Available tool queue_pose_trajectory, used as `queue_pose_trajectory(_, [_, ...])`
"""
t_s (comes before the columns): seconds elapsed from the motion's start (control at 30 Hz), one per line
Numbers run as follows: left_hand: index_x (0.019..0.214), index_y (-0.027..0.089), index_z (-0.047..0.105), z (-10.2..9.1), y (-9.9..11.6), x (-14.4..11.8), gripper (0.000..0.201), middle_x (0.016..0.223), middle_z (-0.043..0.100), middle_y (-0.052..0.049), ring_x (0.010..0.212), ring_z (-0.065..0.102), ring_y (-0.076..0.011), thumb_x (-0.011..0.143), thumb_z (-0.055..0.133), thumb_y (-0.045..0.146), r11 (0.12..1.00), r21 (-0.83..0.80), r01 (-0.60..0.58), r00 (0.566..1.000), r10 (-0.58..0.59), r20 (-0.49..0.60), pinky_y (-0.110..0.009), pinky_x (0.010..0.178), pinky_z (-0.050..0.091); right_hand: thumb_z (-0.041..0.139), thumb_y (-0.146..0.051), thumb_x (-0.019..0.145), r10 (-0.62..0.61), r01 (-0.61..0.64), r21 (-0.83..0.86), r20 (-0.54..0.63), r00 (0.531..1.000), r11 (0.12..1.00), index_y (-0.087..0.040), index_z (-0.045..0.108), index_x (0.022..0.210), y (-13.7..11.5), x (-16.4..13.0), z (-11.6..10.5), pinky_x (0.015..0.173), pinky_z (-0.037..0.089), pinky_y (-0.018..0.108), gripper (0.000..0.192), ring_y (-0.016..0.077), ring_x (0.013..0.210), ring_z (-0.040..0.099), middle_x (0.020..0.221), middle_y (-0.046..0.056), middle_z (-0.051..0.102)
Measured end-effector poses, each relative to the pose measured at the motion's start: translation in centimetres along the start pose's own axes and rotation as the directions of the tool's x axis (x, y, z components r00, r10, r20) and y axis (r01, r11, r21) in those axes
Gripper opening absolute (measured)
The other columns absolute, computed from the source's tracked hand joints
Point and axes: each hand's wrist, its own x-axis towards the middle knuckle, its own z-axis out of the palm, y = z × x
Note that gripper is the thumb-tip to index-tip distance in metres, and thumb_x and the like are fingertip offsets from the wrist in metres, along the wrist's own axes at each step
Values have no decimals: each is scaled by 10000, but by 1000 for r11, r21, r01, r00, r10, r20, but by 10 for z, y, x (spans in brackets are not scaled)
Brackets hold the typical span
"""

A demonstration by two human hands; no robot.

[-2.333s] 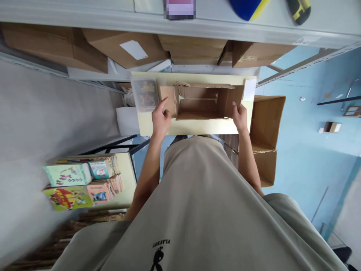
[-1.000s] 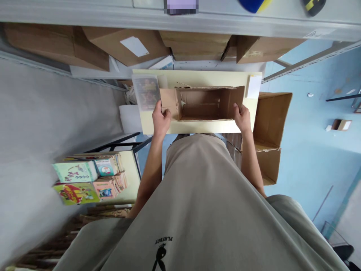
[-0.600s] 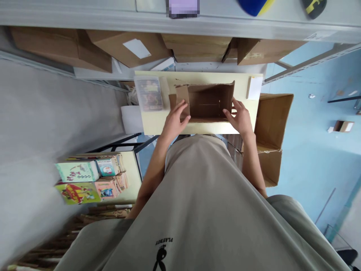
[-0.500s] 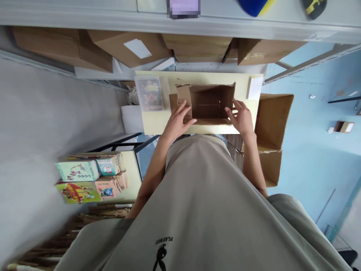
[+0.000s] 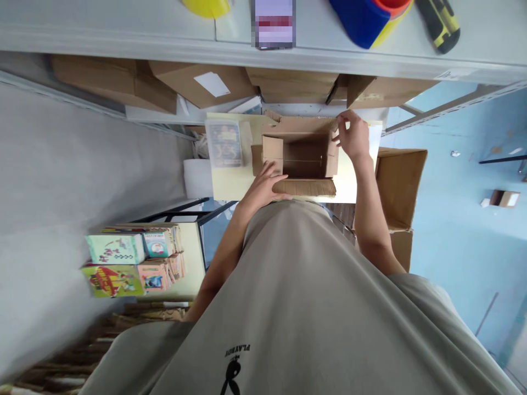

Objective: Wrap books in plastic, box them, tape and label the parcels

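Head view: small cardboard box (image 5: 299, 159) standing open-topped on the pale yellow table (image 5: 230, 184), just below the shelf of stacked cartons (image 5: 193, 82). Half a second ago, both hands at the box's near corners; now spread apart to opposite sides. Left hand (image 5: 263, 186) laid flat on the near left corner, fingers loosely spread over the side flap and the folded-down near flap, pressing rather than gripping. Right hand (image 5: 353, 136) moved up to the far right corner, fingertips curled toward the far flap's edge; whether pinching it or only touching, cannot tell. Box shifted nearer the body since then, near flap now bent outward over the table's front edge. Judged from that: flaps being worked open one by one, the far one in hand. Clear plastic case (image 5: 224, 144) lying just left of the box, untouched; larger open carton (image 5: 397, 181) beside the table at right.
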Motion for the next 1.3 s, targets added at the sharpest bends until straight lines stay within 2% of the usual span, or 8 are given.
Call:
queue_pose_trajectory(0.13, [1700,253,743,0,1,-1,1078,1969,445,-203,1909,234,-514,834,1039,822,1000,-29,7,1000,-7,-6,-753,1532,314,540,-869,1164,111,-119,180,53,992,976,-289,755,1370,5,-9,4,926,779,531,652,382,1185,896,1268,127,843])
queue_pose_trajectory(0.27, [1596,254,765,6,-1,2,766,1764,676,-195,1759,547,-450,960,1027,591,997,-63,36,980,-48,-192,-656,1491,451,726,-633,1099,85,-94,137,68,994,986,-262,824,1245,15,-31,-2,1083,756,581,410,375,1307,843,1363,139,859])
queue_pose_trajectory(0.33, [1678,267,667,12,-4,7,760,1682,716,-184,1616,688,-399,1015,989,452,987,-108,115,916,-147,-373,-608,1422,546,790,-526,1043,67,-75,81,100,993,994,-261,860,1207,17,-43,-3,1150,732,633,319,403,1393,803,1485,163,830])
queue_pose_trajectory(0.43, [1848,296,447,16,-10,18,978,1784,603,-207,1667,636,-400,1023,968,363,971,-171,168,811,-235,-536,-597,1397,568,786,-491,1050,50,-55,32,142,989,998,-259,890,1103,18,-58,1,1228,688,695,260,426,1419,788,1635,184,753])
queue_pose_trajectory(0.53, [1836,310,503,13,-17,31,862,1865,517,-193,1785,501,-406,1063,885,308,979,-148,137,826,-196,-529,-593,1468,484,705,-592,1129,64,-77,85,141,988,993,-240,898,1186,16,-71,8,1192,717,673,405,404,1405,799,1746,199,675])
queue_pose_trajectory(0.7, [1651,251,734,2,-24,45,556,1723,650,-178,1673,627,-360,1095,758,266,987,-97,127,876,-158,-455,-497,1466,481,714,-649,1130,152,-162,116,92,984,980,-239,830,1510,15,-86,23,1015,796,568,571,326,1261,844,1853,221,598])
queue_pose_trajectory(1.13, [1409,199,769,0,-23,59,366,1452,777,-162,1007,814,-246,1056,771,299,945,-220,243,782,-325,-531,-458,1137,675,665,-672,1134,271,-261,201,-23,962,944,-226,827,1535,13,-100,47,1041,777,544,622,343,1307,849,1764,236,698])
queue_pose_trajectory(1.3, [1567,238,728,-11,-13,49,532,1543,745,-183,1296,811,-324,1039,774,283,978,-126,166,794,-208,-571,-529,1244,658,629,-605,1149,173,-171,70,-31,984,983,-237,821,1497,2,-103,40,1143,738,627,541,390,1400,810,1694,232,739])
